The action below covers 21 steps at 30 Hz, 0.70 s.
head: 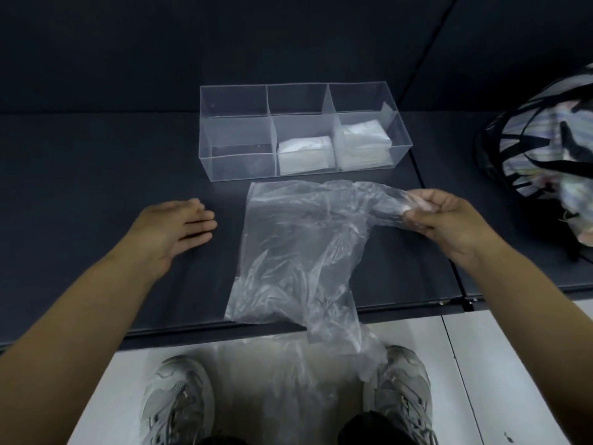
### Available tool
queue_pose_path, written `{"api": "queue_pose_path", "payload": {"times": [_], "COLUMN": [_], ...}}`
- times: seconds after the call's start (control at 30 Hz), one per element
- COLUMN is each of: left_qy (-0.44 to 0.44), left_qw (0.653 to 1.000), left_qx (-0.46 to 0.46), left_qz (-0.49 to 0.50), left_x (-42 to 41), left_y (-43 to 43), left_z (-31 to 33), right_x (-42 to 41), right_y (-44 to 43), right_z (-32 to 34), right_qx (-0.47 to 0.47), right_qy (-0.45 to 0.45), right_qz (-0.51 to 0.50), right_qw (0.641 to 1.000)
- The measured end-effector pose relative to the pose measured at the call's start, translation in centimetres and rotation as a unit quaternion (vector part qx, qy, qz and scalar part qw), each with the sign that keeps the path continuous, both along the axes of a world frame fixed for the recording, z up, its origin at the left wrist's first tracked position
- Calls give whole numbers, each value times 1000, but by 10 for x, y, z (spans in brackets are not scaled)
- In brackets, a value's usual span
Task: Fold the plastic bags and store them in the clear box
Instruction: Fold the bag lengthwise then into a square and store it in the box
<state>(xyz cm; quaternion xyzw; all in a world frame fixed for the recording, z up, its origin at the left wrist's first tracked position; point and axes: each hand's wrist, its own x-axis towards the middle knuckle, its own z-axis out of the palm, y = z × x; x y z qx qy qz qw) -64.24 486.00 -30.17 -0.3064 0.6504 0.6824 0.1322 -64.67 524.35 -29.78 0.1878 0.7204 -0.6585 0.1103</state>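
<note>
One end of the crumpled clear plastic bag (288, 252) hangs off the dark surface (96, 175) by the clear divided box (237, 136), right hand (449, 216) pinching it, left hand (179, 223) lying open, so it might slip off

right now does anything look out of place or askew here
The plastic bag is wrinkled and askew: its lower end hangs over the front edge of the table, while the right hand pinches its upper right corner. The left hand lies open beside it. Nothing else stands out.
</note>
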Motion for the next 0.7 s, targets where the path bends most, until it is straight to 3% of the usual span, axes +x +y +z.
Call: {"api": "queue_pose_path", "payload": {"times": [0.2, 0.47, 0.53, 0.6, 0.67, 0.7], "left_qy": [-85, -100, -61, 47, 179, 217], "left_qw": [986, 982, 992, 990, 927, 891], "left_qx": [59, 123, 66, -92, -272, -313], "left_qz": [-133, -99, -84, -97, -184, -247], "left_x": [-16, -23, -21, -20, -22, -23], "left_y": [39, 33, 35, 39, 40, 42], "left_z": [9, -8, -11, -12, -12, -9], "right_x": [-4, -12, -11, -9, -7, -6], "right_y": [-24, -22, -20, -21, -27, -30], "right_z": [-2, 4, 5, 8, 12, 14], "right_qx": [-40, -45, -43, -41, -39, -34], "right_qy": [22, 53, 57, 64, 71, 73], "right_qz": [75, 60, 68, 88, 125, 149], "right_qw": [996, 996, 995, 993, 989, 986]}}
